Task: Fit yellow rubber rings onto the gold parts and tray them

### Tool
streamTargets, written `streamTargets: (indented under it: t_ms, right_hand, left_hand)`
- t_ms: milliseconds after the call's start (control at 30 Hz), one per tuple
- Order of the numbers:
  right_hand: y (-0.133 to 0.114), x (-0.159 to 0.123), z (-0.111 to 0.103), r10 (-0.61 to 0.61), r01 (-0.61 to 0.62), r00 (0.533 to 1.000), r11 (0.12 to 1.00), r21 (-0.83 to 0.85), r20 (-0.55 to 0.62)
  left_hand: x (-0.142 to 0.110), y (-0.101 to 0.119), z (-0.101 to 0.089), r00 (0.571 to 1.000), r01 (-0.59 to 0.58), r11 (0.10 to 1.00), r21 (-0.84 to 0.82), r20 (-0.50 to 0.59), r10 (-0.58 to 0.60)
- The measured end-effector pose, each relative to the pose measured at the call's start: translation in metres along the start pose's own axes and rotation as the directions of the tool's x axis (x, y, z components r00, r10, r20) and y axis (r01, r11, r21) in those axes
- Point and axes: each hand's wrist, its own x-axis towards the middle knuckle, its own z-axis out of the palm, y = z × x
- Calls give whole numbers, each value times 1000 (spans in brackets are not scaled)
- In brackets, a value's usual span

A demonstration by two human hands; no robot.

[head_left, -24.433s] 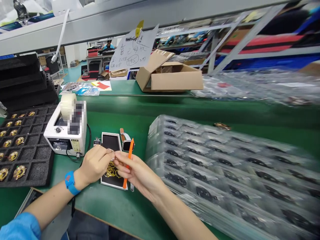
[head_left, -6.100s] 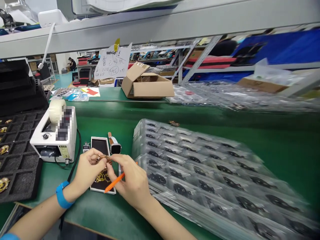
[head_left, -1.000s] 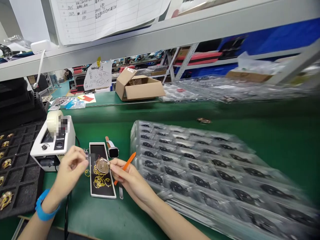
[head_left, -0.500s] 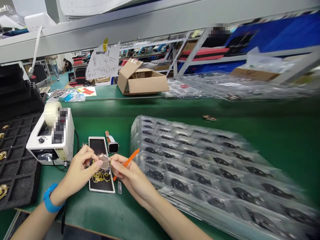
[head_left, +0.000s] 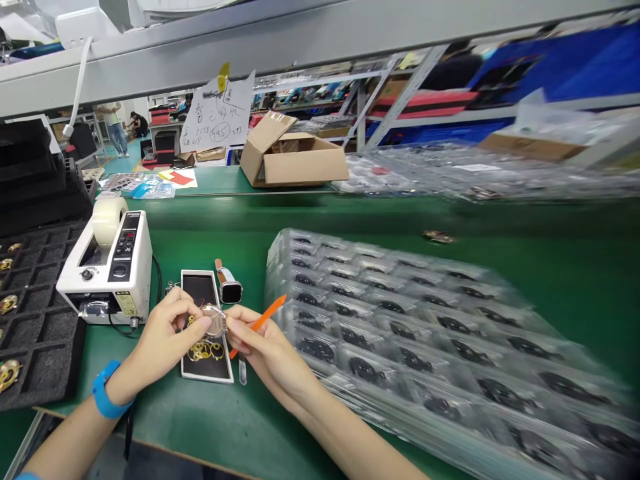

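Note:
Between my two hands is a round watch case (head_left: 215, 323) with a clear, see-through face, held above a white tray. The thumb and fingers of my left hand (head_left: 165, 340) pinch its left edge. At its right edge, the fingertips of my right hand (head_left: 265, 347) close on it, and a flat orange stick (head_left: 271, 312) is tucked in that same hand. Below, the white tray (head_left: 207, 378) with a dark inside holds several yellow rings (head_left: 203, 351). A watch with a square dark screen (head_left: 231, 293) lies just behind the right hand.
A white tape dispenser (head_left: 107, 267) stands left, beside a black foam tray (head_left: 50, 370) with gold watch parts. Stacked clear blister trays (head_left: 380, 307) of dark parts fill the right. An open cardboard box (head_left: 305, 167) sits on the back shelf, beneath a grey beam (head_left: 320, 40).
The camera view has shifted slightly, so most things appear a little farther right. Both hands keep the same hold on the watch case, and the orange stick stays in the right hand.

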Motion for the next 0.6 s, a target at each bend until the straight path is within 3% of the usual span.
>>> streamTargets:
  t_ms: [267, 467, 533, 600]
  right_hand:
    - [0, 0, 1, -14, 14, 1000, 1000, -8, -5]
    - [3, 2, 2, -48, 48, 998, 999, 11, -44]
    - [3, 3, 1, -49, 50, 998, 999, 18, -44]
    - [4, 3, 2, -43, 44, 998, 999, 23, -38]
  left_hand:
    - [1, 2, 7, 999, 7, 998, 69, -52, -4]
    - [-3, 4, 12, 976, 24, 907, 420, -206, 69]
    - [-4, 4, 7, 961, 23, 872, 490, -252, 116]
    - [-3, 4, 2, 929, -59, 871, 488, -292, 227]
